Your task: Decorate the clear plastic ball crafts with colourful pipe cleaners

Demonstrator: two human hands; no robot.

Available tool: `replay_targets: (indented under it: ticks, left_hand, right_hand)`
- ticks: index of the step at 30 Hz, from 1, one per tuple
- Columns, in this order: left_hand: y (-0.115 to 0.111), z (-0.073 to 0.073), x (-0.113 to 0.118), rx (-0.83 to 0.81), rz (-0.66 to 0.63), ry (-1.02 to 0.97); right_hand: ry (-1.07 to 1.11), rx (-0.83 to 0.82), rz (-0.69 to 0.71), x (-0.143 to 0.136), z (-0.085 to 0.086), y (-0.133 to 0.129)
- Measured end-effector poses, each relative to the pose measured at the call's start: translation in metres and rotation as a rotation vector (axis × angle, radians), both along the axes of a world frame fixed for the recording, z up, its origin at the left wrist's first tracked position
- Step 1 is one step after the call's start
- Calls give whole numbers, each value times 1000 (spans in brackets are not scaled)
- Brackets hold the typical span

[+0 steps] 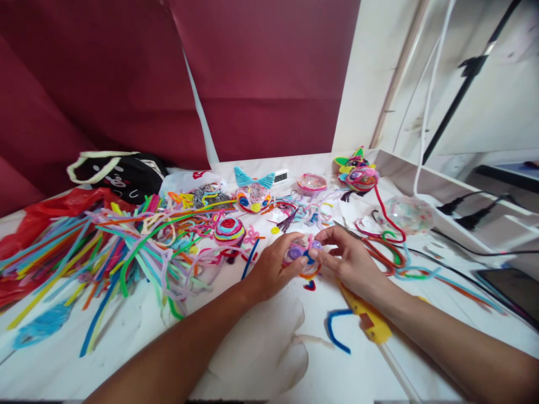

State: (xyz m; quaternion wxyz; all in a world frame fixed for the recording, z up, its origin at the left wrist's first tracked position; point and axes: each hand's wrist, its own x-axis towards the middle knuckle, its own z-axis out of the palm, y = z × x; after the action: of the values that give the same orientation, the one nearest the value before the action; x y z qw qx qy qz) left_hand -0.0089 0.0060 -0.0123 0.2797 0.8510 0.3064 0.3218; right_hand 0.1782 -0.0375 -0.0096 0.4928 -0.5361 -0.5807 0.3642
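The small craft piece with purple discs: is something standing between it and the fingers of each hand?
Nothing visible stands between: the fingers of the left hand and right hand touch the craft piece.

Over a white worktop, the left hand and right hand pinch a small pipe-cleaner craft between them, its purple discs facing up. A curved blue pipe cleaner lies nearer the wearer, beside a yellow object partly under the right forearm. To the left spreads a heap of multicoloured pipe cleaners, overlapping a red plastic bag, with a black bag behind. Beyond the hands sits a craft with blue pointed ears; farther right, a green-and-yellow-topped craft stands near the worktop's back edge
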Motion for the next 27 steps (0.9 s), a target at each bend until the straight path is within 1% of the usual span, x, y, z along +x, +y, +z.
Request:
replay_targets:
  ticks: [3, 14, 27]
  left_hand:
    - [0, 0, 0, 1, 10, -4]
    - [-1, 1, 0, -6, 7, -10]
    - [0, -1, 0, 5, -6, -18]
  right_hand:
    - [27, -10, 2, 0, 1, 0]
    - [58, 49, 3, 1, -1, 3]
    - [123, 12, 25, 2, -4, 5]
